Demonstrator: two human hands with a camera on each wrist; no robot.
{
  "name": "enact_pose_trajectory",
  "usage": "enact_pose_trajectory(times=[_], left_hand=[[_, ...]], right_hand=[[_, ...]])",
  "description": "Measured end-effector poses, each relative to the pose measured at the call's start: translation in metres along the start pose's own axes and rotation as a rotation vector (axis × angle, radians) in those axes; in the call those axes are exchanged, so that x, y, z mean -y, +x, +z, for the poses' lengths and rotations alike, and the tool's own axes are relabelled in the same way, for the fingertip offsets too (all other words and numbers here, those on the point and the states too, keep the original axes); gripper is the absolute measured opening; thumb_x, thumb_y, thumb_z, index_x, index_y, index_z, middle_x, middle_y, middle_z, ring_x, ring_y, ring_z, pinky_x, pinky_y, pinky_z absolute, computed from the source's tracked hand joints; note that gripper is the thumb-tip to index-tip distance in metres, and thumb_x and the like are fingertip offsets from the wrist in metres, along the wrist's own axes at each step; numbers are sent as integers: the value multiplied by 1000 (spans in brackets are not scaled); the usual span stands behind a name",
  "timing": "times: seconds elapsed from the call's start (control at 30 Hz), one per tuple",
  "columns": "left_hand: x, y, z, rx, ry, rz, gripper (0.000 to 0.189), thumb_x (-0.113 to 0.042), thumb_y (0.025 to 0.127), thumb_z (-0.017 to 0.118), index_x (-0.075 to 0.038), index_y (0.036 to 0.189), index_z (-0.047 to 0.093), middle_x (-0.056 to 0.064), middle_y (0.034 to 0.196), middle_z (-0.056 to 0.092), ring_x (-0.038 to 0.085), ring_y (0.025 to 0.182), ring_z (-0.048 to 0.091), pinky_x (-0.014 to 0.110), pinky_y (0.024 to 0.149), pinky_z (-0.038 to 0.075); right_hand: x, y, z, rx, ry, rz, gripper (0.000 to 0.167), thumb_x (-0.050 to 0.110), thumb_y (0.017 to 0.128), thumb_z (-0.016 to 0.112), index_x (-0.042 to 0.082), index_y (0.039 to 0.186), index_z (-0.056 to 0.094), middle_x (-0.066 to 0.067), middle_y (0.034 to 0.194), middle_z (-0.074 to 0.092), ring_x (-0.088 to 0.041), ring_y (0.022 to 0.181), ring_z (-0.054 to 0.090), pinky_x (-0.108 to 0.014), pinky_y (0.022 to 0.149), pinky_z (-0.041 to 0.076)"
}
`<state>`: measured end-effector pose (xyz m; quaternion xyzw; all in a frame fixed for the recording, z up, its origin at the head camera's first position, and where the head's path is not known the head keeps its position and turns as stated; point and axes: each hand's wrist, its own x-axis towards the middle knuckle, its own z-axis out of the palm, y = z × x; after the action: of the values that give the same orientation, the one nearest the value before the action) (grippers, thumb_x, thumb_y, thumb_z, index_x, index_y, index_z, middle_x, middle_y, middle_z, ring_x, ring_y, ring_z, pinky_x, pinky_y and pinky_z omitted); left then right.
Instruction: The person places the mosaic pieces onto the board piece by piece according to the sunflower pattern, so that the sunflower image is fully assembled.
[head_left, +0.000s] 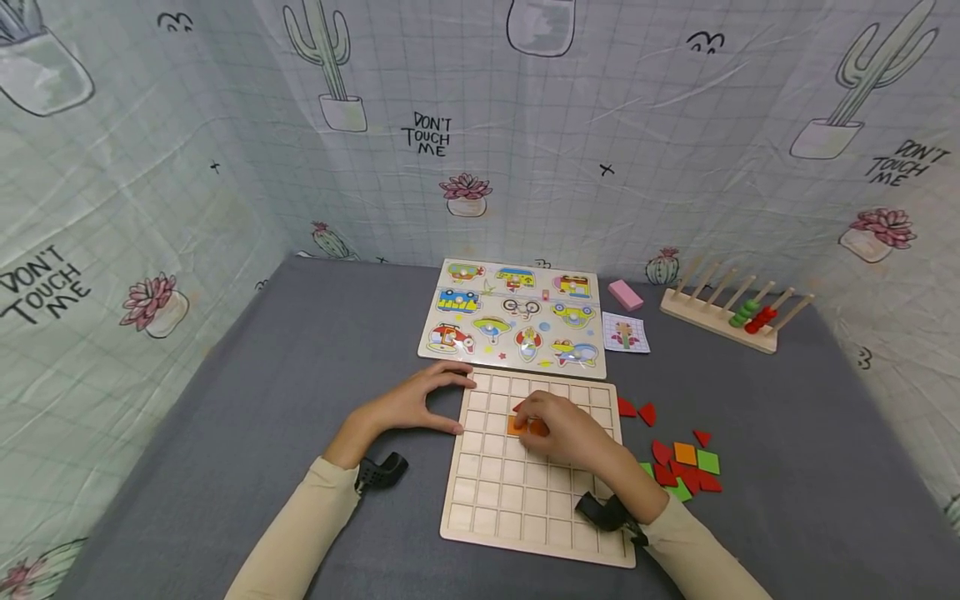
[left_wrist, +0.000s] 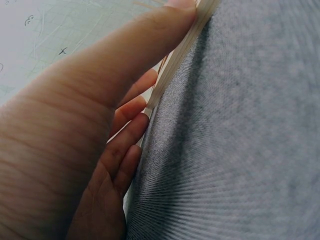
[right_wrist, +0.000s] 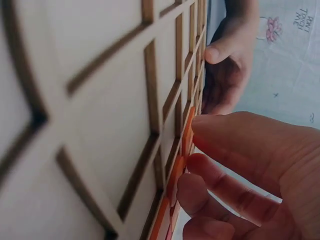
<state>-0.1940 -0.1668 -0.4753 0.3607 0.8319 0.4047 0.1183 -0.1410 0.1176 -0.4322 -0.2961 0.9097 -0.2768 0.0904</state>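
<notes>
nearest us is a grey cloth-covered table (head_left: 262, 400), and one wooden grid board (head_left: 498, 497) lies flat on it. we count two hands: the right hand (head_left: 566, 429) pinches an orange tile (right_wrist: 187, 131) between thumb and fingers at the grid's upper middle; the left hand (head_left: 408, 404), thumb and fingers spread apart, touches the board's left edge. just right of the board we find loose red, green and orange pieces (head_left: 685, 455), overlapping too much for a sure count. beyond the board we see one puzzle board (head_left: 517, 327) with ten vehicle pictures, one pink block (head_left: 626, 295), one picture card (head_left: 626, 335) and one peg stand (head_left: 705, 318) with seven pegs, one carrying green beads (head_left: 746, 313), another red beads (head_left: 761, 320). farthest off, hanging cloth (head_left: 525, 100) with cactus drawings encloses the space, and on it we read "don't touch me" three times.
</notes>
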Motion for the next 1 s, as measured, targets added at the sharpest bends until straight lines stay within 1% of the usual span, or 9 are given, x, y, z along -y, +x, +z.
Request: enact_pose_trajectory(times=[0.17, 0.3, 0.47, 0.63, 0.77, 1.0], left_hand=[[1, 0, 0, -5, -1, 8, 65, -27, 76, 86, -13, 133, 59, 7, 148, 41, 28, 139, 35, 52, 112, 27], [0, -1, 0, -4, 8, 2, 65, -29, 76, 85, -14, 134, 58, 6, 148, 40, 28, 139, 35, 53, 111, 28], [-2, -1, 0, -4, -11, -8, 65, -28, 76, 86, -14, 134, 59, 6, 149, 40, 28, 139, 34, 53, 112, 28], [-1, 0, 2, 5, -8, -8, 65, -29, 77, 85, -14, 134, 58, 6, 149, 40, 27, 139, 34, 51, 112, 28], [1, 0, 2, -2, -15, -10, 64, -28, 76, 86, -14, 133, 59, 6, 149, 40, 28, 140, 33, 52, 112, 27], [3, 0, 1, -2, -15, -9, 64, -29, 76, 85, -16, 133, 59, 6, 150, 40, 28, 140, 33, 53, 112, 27]], right_hand=[[-2, -7, -4, -15, 27, -8, 6, 10, 86, 73, 12, 91, 72, 1, 99, 62, -16, 87, 57, -31, 78, 51], [-7, -15, -9, -43, 46, -8, 6, 10, 86, 73, 11, 92, 73, 1, 96, 63, -15, 82, 55, -27, 72, 49], [-17, -27, -16, -79, 91, 12, 7, 8, 86, 74, 10, 93, 73, -1, 95, 64, -12, 73, 53, -23, 63, 47], [-27, -40, -21, -92, 108, 66, 8, 7, 86, 74, 8, 94, 72, -2, 93, 63, -7, 65, 48, -21, 56, 44], [-35, -47, -25, -103, 118, 100, 9, 8, 87, 73, 7, 96, 72, 0, 92, 63, -7, 65, 47, -21, 55, 43], [-48, -62, -36, -154, 106, 95, 12, 3, 84, 75, 5, 95, 71, -2, 89, 62, -6, 62, 44, -22, 53, 40]])
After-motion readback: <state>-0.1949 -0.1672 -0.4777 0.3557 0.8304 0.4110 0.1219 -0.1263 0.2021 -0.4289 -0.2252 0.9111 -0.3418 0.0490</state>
